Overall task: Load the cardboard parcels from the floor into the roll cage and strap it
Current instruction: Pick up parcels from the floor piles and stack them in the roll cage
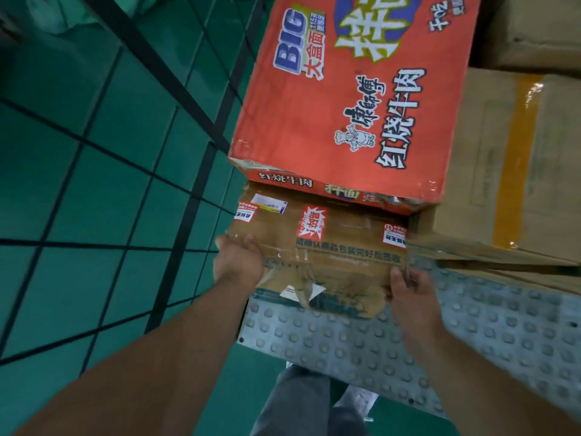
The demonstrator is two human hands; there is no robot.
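Observation:
A brown cardboard parcel (327,256) with red and white stickers and clear tape lies on the studded grey floor plate of the roll cage (361,341). My left hand (239,262) grips its left end and my right hand (412,297) grips its right front corner. A large red printed carton (342,99) rests on the parcel's far part, overhanging it. The black wire mesh side of the cage (188,212) stands just left of both boxes.
Plain brown cartons (509,165) with yellow tape are stacked at the right, one more (534,26) at the top right. Green floor (78,184) shows through the mesh. My grey trouser legs (298,404) are at the plate's front edge.

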